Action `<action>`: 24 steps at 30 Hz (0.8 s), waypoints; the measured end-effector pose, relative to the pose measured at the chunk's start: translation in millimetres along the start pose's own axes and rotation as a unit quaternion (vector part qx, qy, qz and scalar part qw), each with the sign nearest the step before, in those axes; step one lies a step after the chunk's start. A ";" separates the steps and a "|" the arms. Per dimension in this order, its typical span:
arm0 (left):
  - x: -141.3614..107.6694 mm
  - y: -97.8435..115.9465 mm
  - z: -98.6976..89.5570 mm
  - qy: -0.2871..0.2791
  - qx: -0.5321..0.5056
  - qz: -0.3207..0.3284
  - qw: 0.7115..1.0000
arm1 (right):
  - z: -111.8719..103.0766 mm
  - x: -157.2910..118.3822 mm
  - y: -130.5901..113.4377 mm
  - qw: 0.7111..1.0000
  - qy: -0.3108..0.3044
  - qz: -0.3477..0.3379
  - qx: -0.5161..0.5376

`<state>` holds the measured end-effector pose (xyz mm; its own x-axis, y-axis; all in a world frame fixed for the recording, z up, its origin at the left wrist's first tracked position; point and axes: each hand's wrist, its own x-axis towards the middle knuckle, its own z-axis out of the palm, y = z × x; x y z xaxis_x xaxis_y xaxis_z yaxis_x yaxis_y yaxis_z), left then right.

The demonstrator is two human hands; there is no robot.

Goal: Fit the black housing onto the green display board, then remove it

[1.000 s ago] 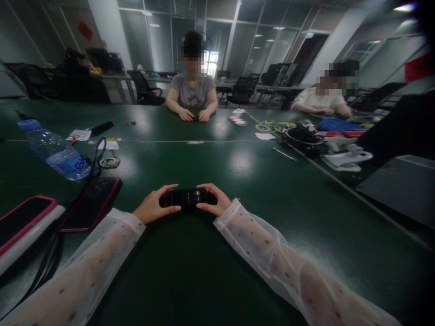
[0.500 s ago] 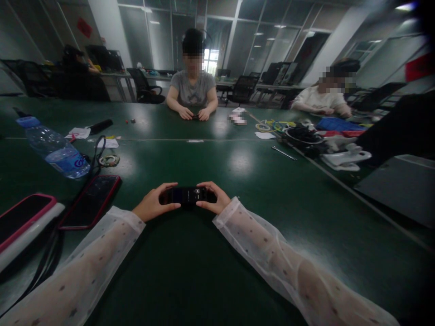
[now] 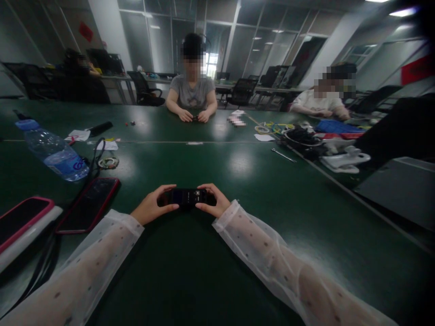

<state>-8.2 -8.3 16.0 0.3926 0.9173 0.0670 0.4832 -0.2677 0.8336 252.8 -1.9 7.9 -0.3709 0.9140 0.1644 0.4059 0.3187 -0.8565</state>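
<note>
A small black device [image 3: 186, 197] with a little lit screen lies level above the green table [image 3: 190, 271], near the middle of the view. My left hand [image 3: 154, 204] grips its left end between thumb and fingers. Around its right end are the thumb and fingers of my right hand [image 3: 215, 200]. Whether the device touches the table is hard to tell. To the left of my left hand lies a dark phone with a red edge [image 3: 89, 204].
A water bottle [image 3: 56, 151] and a pink-edged phone [image 3: 23, 217] are at the left. A wrench [image 3: 283, 155], cables [image 3: 301, 136] and a grey box [image 3: 401, 190] are at the right. A person [image 3: 192, 90] sits opposite, another person [image 3: 319, 99] farther right.
The camera view has shifted very slightly, so the table and objects appear a little lower. Both hands keep the same hold on the black device.
</note>
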 end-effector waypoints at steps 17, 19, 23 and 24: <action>1.4 -0.4 -0.8 0.011 0.040 0.021 0.999 | 4.6 -0.2 8.4 0.998 0.039 -0.003 -0.042; 2.2 0.0 -0.6 0.015 0.052 0.036 0.998 | 5.2 0.7 10.3 0.997 0.053 -0.017 -0.059; 3.3 0.5 -0.2 0.023 0.073 0.038 0.996 | 5.0 3.2 13.6 0.995 0.058 -0.032 -0.076; 3.4 0.5 -0.1 0.023 0.076 0.036 0.996 | 4.9 3.6 14.3 0.995 0.058 -0.034 -0.075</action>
<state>-6.7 -5.3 16.7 0.3953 0.9060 0.1511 0.5695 -0.3708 0.7336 253.2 4.8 -6.1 -0.3067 0.9094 0.2810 0.5067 0.4059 -0.7606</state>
